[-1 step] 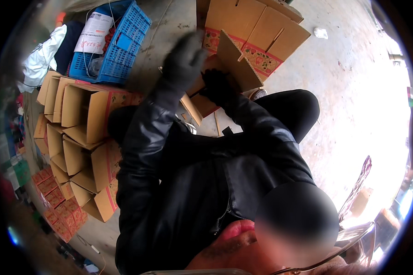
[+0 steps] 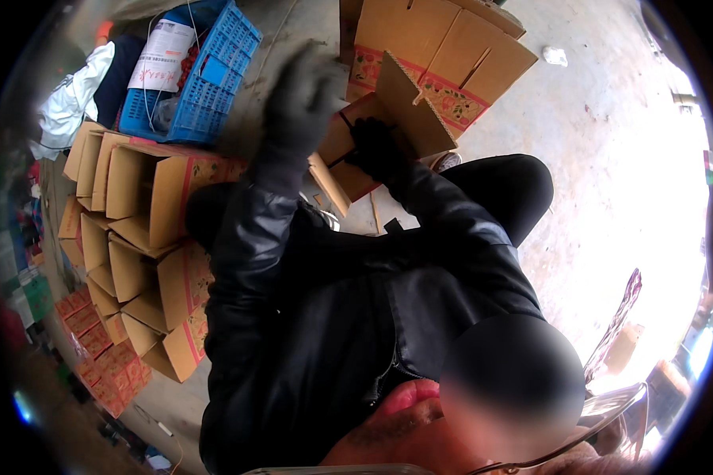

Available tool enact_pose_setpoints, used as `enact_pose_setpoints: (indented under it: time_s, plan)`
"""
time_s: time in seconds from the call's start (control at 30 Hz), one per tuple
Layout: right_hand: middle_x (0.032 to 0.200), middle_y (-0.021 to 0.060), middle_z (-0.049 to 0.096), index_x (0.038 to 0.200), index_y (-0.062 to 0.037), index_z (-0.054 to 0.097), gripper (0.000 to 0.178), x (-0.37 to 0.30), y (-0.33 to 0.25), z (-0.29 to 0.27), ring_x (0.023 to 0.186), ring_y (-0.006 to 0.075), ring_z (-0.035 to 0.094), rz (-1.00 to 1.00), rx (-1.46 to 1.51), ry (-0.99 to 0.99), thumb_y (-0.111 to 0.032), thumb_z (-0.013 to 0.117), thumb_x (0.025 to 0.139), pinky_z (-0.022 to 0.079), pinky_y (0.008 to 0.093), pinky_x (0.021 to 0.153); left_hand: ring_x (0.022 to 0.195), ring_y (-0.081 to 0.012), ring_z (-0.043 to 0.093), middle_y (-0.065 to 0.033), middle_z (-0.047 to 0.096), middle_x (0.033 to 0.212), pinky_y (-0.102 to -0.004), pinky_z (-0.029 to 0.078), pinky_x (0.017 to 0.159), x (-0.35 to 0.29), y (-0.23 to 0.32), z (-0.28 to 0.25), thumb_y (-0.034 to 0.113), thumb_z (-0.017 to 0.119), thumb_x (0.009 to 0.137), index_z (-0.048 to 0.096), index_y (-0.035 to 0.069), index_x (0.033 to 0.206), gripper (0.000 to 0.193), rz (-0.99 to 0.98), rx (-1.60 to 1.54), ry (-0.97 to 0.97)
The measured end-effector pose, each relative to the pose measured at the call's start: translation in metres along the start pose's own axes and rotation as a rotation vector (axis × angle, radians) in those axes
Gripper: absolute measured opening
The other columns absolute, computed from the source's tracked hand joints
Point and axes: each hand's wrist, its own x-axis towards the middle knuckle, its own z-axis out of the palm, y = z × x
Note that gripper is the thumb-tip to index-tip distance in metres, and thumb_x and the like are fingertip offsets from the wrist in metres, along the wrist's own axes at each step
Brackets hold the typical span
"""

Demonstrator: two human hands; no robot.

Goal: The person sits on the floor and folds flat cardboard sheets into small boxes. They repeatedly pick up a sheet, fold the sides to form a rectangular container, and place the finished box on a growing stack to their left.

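An open cardboard box (image 2: 408, 107) with raised flaps stands in front of me, between my knees. My right hand (image 2: 374, 149), in a black glove, reaches inside it and touches its inner bottom. Its fingers look partly apart, but the dark glove hides detail. To the left of the box, my left hand (image 2: 301, 95), in a dark grey glove, hangs in the air, blurred by motion. Its thumb stands away from the fingers and nothing shows in it. A narrow flap (image 2: 329, 184) sticks out at the box's near left side.
Several opened cartons (image 2: 166, 202) are nested in rows at my left. Behind them stands a blue plastic crate (image 2: 214, 83) with a paper sheet (image 2: 162, 55) on it. Patterned red boxes (image 2: 107, 360) lie farther left. A flattened carton (image 2: 467, 47) rises beyond the box.
My left hand has moved a little left, away from the box, uncovering more of its inside. My right hand stays in the box almost unmoved.
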Motion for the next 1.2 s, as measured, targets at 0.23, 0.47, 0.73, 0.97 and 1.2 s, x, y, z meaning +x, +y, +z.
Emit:
enact_pose_setpoints:
  time_s: [0.23,0.47,0.73,0.97,1.2]
  plan:
    - [0.118,0.0283,0.058,0.133,0.0041,0.044,0.078,0.041,-0.049,-0.110,0.110,0.0384,0.057,0.305,0.775,-0.305,-0.048,0.068,0.079,0.045,0.0385,0.094,0.130,-0.0300,0.041,-0.0202,0.037,0.145,-0.0377,0.037,0.106,-0.108,-0.082,-0.026,0.021,0.054,0.094,0.033,-0.003,0.140,0.056,-0.915,-0.126,-0.034]
    - [0.094,0.0186,0.067,0.129,-0.0001,0.047,0.053,0.034,-0.103,-0.160,0.089,0.0287,0.067,0.266,0.730,-0.410,-0.025,0.065,0.086,0.051,0.0352,0.078,0.121,-0.0283,0.049,-0.0198,0.048,0.134,-0.0364,0.040,0.100,-0.228,-0.201,0.051,0.032,0.063,0.089,0.037,-0.001,0.138,0.064,-0.627,-0.043,-0.289]
    - [0.109,0.0219,0.062,0.122,0.0011,0.055,0.045,-0.028,-0.042,-0.013,0.098,0.0331,0.061,0.804,1.301,0.046,-0.025,0.064,0.087,0.049,0.0378,0.083,0.103,-0.0191,0.057,-0.0092,0.059,0.114,-0.0346,0.049,0.085,-0.159,-0.138,0.066,0.016,0.080,0.074,0.047,0.001,0.126,0.064,-0.819,-0.538,-0.167]
    - [0.096,0.0258,0.061,0.109,0.0030,0.056,0.040,-0.019,-0.029,0.001,0.093,0.0424,0.057,0.194,0.267,-0.072,-0.031,0.058,0.088,0.046,0.0513,0.083,0.105,-0.0237,0.057,-0.0146,0.057,0.116,-0.0363,0.049,0.087,-0.178,-0.171,0.084,0.009,0.081,0.067,0.037,0.000,0.131,0.079,-0.776,-0.419,-0.231]
    - [0.090,0.0232,0.060,0.099,0.0002,0.057,0.031,-0.008,-0.025,0.002,0.086,0.0400,0.058,0.223,0.246,-0.151,-0.029,0.055,0.089,0.048,0.0511,0.075,0.121,-0.0315,0.049,-0.0259,0.044,0.134,-0.0384,0.044,0.098,-0.172,-0.158,0.098,0.008,0.079,0.067,0.008,-0.005,0.145,0.106,-0.939,-0.222,-0.191]
